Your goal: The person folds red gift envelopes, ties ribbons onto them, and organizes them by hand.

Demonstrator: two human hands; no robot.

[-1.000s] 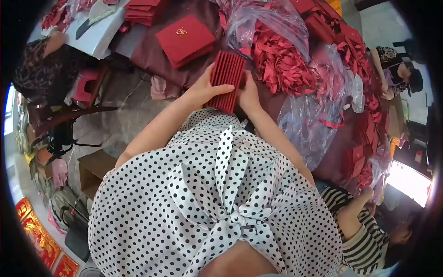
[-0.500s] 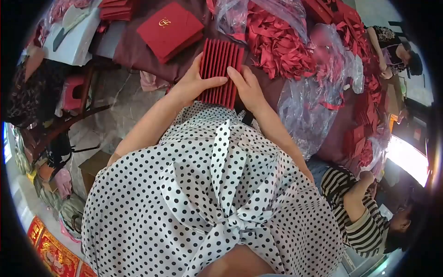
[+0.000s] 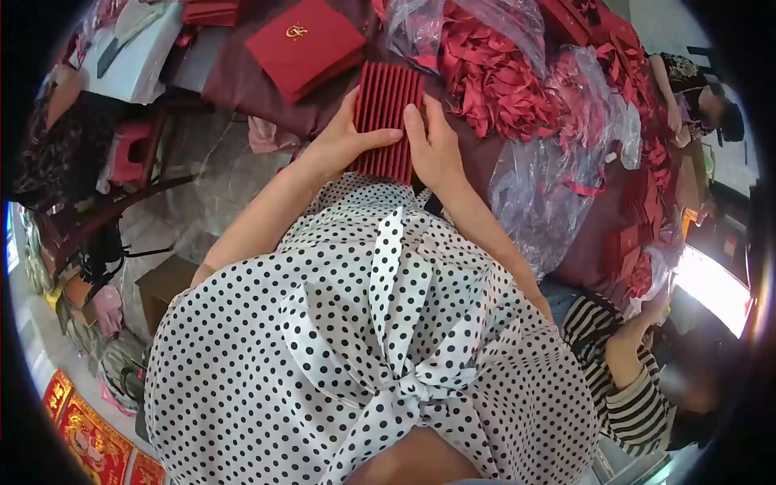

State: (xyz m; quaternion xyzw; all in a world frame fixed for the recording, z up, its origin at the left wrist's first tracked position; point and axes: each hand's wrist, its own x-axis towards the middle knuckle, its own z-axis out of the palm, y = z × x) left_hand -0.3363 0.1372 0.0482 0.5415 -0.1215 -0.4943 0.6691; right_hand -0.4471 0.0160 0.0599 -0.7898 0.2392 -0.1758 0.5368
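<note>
A stack of red cards [image 3: 386, 101] stands on edge between my two hands, its long edges facing up. My left hand [image 3: 352, 137] wraps the stack's left side, with the thumb lying across the top edges. On the right side my right hand [image 3: 434, 144] presses against the stack, its thumb on the last cards. Just behind, at upper left, lie red square folders [image 3: 303, 50] with a gold emblem on the top one.
Red ribbons [image 3: 497, 89] in clear plastic [image 3: 533, 194] spread over the dark red tablecloth [image 3: 477, 166] at right. A white box [image 3: 133, 65] is at upper left. One person in a striped sleeve [image 3: 634, 412] sits lower right; another person's arm [image 3: 667, 97] shows upper right.
The card stack has been squeezed more tightly together and has shifted slightly up. My right hand's fingers now reach higher along its side.
</note>
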